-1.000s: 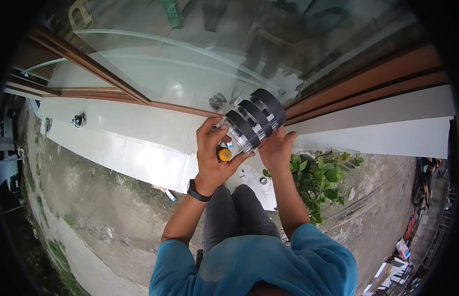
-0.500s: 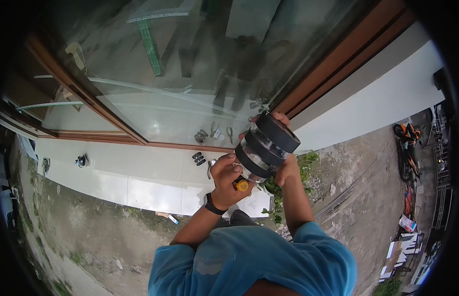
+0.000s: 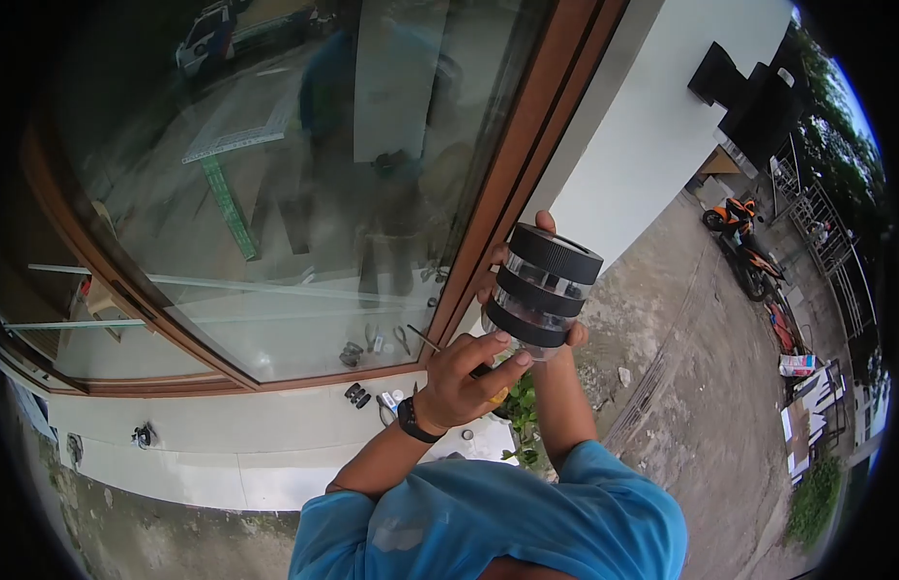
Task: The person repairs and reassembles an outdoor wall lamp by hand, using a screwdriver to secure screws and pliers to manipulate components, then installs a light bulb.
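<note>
R. hand [image 3: 576, 336] grips stacked jar [image 3: 538, 288]; L. hand [image 3: 461, 383], clutching screwdriver [image 3: 426, 338], touches base: divided grip could cause a drop.

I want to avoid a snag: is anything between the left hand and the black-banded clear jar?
Nothing visible stands between the left hand and the jar; its fingertips are at the jar's lower end. The thin shaft points away.

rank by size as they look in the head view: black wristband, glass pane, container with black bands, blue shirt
1. glass pane
2. blue shirt
3. container with black bands, held up close to the camera
4. black wristband
</note>
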Motion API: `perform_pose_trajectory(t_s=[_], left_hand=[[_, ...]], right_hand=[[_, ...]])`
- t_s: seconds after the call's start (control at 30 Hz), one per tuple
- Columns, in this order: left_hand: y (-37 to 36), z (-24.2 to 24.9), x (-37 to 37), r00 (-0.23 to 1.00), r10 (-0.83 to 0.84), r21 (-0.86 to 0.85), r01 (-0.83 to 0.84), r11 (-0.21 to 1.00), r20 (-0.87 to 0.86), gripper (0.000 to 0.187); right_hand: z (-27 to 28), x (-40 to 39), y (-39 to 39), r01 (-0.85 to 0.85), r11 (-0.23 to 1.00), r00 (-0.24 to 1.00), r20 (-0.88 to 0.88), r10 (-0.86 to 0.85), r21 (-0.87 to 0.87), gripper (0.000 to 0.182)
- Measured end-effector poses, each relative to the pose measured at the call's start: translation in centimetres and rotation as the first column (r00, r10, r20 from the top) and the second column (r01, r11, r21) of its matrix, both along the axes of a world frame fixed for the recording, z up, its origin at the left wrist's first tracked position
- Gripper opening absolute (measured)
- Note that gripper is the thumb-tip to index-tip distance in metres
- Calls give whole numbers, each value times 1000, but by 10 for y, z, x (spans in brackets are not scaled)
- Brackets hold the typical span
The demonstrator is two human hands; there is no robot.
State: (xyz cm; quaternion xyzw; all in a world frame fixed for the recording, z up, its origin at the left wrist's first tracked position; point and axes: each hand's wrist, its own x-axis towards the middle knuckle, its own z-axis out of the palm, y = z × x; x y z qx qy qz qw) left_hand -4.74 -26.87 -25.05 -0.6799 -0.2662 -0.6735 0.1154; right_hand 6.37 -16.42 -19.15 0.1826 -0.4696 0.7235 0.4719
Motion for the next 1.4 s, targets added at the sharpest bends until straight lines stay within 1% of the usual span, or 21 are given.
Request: perform_pose_trajectory(t_s=[0.03,0.07,0.13,0.23,0.27,0.37,0.4,0.47,0.57,0.67,0.73,0.77,0.87,0.9,0.93,0.97,1.03,1.13,1.23,1.3,1.4], left_hand=[[-1,8,4,998,-51,-5,51,999,-37,63],[-1,17,9,993,-114,10,114,993,-20,62],[0,40,14,976,-214,57,217,975,-43,62],[-11,66,14,896,-434,-99,442,892,93,61],[-3,64,12,813,-558,-90,576,813,165,68],[3,98,-12,828,-546,-374,551,746,130,88],[8,108,-12,832,-550,-388,530,754,67,95],[21,125,-13,835,-546,-405,478,779,-65,107],[35,137,-7,843,-498,-394,395,830,-204,117],[46,136,-4,852,-486,-432,369,823,-198,111],[50,136,-4,861,-466,-413,355,838,-206,107],[52,136,-4,865,-456,-404,348,846,-210,106],[56,136,-10,871,-453,-398,353,846,-189,107],[58,136,-12,879,-445,-396,351,848,-172,108],[59,135,-14,887,-435,-395,348,850,-155,109],[61,135,-17,893,-411,-377,322,868,-184,109],[71,134,-21,905,-351,-336,262,904,-239,109],[83,123,-15,894,-346,-361,234,903,-284,110],[86,122,-2,875,-390,-464,229,855,-286,111],[96,117,12,845,-427,-383,297,875,-322,113],[92,129,33,815,-521,-435,385,814,-255,102]], right_hand=[[5,7,1,-74,997,997,-12,74,2,129],[9,14,3,-148,989,989,-22,148,3,126],[13,20,-1,-273,962,957,-111,268,-30,129],[20,28,0,-437,900,882,-199,427,-2,126],[19,34,2,-486,874,854,-212,476,3,124],[28,41,1,-605,793,760,-246,601,66,121],[33,41,0,-639,764,727,-252,639,96,121],[34,44,0,-640,764,729,-251,636,78,123],[18,43,12,-631,771,728,-275,627,89,123],[21,48,5,-562,826,794,-316,520,-53,120],[17,49,4,-507,857,828,-327,456,-89,122],[19,51,10,-513,856,829,-294,475,-62,122],[0,58,26,-305,947,942,-180,284,-98,119],[-4,66,24,-129,966,988,-114,106,-222,118],[-3,75,23,18,972,1000,-16,-23,-233,117],[-3,83,23,162,959,985,92,-144,-231,117],[-7,111,21,475,855,838,405,-367,-210,119],[3,116,9,414,906,843,408,-349,-82,125],[7,127,6,523,843,692,514,-507,126,131],[22,124,-7,632,768,653,464,-599,103,135],[17,148,-8,659,746,637,451,-625,103,135]])
